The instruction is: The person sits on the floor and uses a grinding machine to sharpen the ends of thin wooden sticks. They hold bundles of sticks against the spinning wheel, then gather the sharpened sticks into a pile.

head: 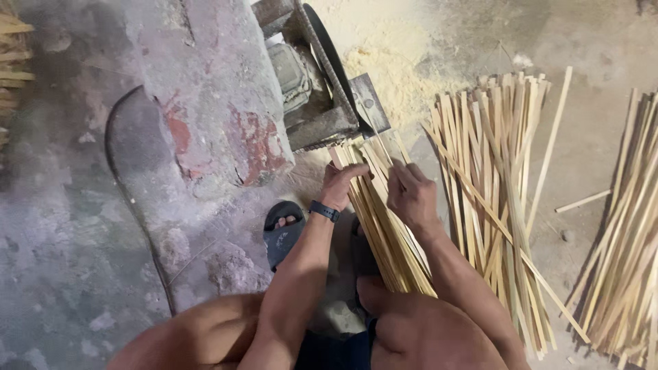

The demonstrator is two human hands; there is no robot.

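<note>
Both hands on strip bundle (384,226) at machine (322,89): left hand (340,186) gripping, right hand (411,197) pinching one. Two piles (493,178) aside; bundle mostly unfed.

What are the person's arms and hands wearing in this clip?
Both arms are bare, with no sleeves and no gloves. The left hand has a dark band like a watch strap at the wrist. The right hand and its wrist wear nothing.

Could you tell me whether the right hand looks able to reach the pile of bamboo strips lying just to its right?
Probably yes: the right hand rests on the held bundle, and the pile of strips lies right beside it with nothing between.
</note>
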